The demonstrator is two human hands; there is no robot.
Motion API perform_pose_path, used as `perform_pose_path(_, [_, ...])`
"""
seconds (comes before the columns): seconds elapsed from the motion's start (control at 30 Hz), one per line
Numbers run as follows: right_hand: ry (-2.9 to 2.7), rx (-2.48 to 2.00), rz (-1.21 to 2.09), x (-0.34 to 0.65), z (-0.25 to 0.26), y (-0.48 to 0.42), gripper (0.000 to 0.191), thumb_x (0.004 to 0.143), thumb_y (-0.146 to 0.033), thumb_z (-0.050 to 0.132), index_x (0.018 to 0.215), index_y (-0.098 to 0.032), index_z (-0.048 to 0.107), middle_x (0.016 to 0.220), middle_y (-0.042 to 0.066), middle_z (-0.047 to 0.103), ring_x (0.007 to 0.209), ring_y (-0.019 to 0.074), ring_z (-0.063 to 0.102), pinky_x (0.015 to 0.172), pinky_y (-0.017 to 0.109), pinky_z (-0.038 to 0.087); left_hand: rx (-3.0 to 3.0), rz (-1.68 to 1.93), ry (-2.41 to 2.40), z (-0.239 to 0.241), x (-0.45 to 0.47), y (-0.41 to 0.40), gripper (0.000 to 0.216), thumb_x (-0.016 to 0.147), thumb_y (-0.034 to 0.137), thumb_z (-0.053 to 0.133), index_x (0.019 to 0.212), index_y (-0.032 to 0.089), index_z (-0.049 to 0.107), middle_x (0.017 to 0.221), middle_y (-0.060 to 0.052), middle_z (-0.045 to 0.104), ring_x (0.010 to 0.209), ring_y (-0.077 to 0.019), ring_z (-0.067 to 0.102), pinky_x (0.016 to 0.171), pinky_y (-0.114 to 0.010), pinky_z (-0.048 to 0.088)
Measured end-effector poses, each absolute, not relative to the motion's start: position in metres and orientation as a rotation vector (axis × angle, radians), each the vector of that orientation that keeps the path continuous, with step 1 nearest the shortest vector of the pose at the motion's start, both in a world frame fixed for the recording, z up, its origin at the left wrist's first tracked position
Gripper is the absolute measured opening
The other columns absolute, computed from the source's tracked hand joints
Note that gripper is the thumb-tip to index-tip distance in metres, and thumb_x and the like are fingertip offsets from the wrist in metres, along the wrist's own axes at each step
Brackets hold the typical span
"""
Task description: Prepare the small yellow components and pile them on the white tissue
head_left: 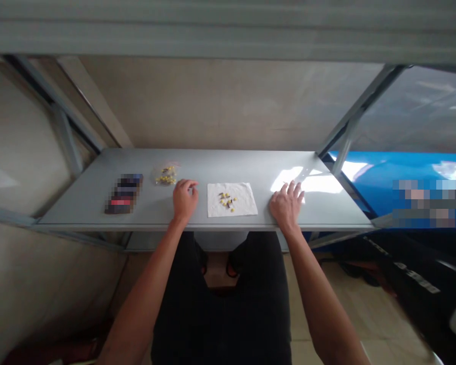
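My left hand (pixel 184 198) rests on the grey metal shelf (pixel 99 203) with its fingers curled under; whether anything is in them is hidden. It sits between a clear bag of small yellow pieces (pixel 166 175) and a white cloth (pixel 231 199). Several small yellow and dark pieces (pixel 227 200) lie on the cloth. To the right of the cloth, my right hand (pixel 287 203) lies flat on the shelf with its fingers spread, holding nothing.
A dark flat object (pixel 124 193), blurred out, lies at the shelf's left. Metal uprights and braces (pixel 347 129) frame the shelf, and another shelf board runs overhead. A blue surface (pixel 376 177) lies to the right. My legs and the tiled floor are below.
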State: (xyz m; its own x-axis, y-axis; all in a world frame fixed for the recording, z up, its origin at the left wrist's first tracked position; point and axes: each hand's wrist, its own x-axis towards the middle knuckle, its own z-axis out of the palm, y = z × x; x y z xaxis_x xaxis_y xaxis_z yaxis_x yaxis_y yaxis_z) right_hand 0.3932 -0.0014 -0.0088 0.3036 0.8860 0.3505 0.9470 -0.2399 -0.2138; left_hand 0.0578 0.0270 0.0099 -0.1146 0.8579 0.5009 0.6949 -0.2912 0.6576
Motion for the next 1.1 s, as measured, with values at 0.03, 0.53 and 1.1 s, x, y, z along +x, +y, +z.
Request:
perform_pose_path(0.03, [-1.633, -2.153, -0.241, 0.393, -0.009, -0.002, 0.067, 0.103, -0.032, 0.031, 0.158, 0.007, 0.033, 0.169, 0.030, 0.022, 0.160, 0.0407, 0.010, 0.126, 0.064, 0.016, 1.973, 1.381, 1.836, 0.011, 0.049, 0.030, 0.021, 0.084, 0.006, 0.054, 0.093, 0.017, 0.070, 0.098, -0.011, 0.072, 0.099, -0.0256, 0.066, 0.095, -0.040, 0.053])
perform_pose_path(0.53, [-1.648, -1.893, -0.363, 0.389, -0.007, -0.014, 0.076, 0.091, -0.022, 0.050, 0.163, -0.014, 0.028, 0.173, 0.024, 0.007, 0.160, 0.0465, 0.003, 0.118, 0.076, 0.025, 1.829, 1.454, 2.108, -0.003, 0.001, 0.038, 0.032, 0.087, 0.007, 0.049, 0.106, 0.018, 0.072, 0.106, -0.015, 0.071, 0.114, -0.0345, 0.061, 0.108, -0.056, 0.042])
perform_pose_path(1.1, [-1.670, -1.494, -0.179, 0.369, 0.012, -0.015, 0.028, 0.089, -0.014, 0.049, 0.107, -0.021, 0.069, 0.127, 0.016, 0.063, 0.126, 0.0305, 0.057, 0.102, 0.053, 0.049, 0.956, 1.645, 0.883, 0.010, 0.085, 0.039, 0.046, 0.074, 0.038, 0.081, 0.113, 0.020, 0.066, 0.088, 0.000, 0.068, 0.083, -0.0164, 0.072, 0.090, -0.038, 0.059])
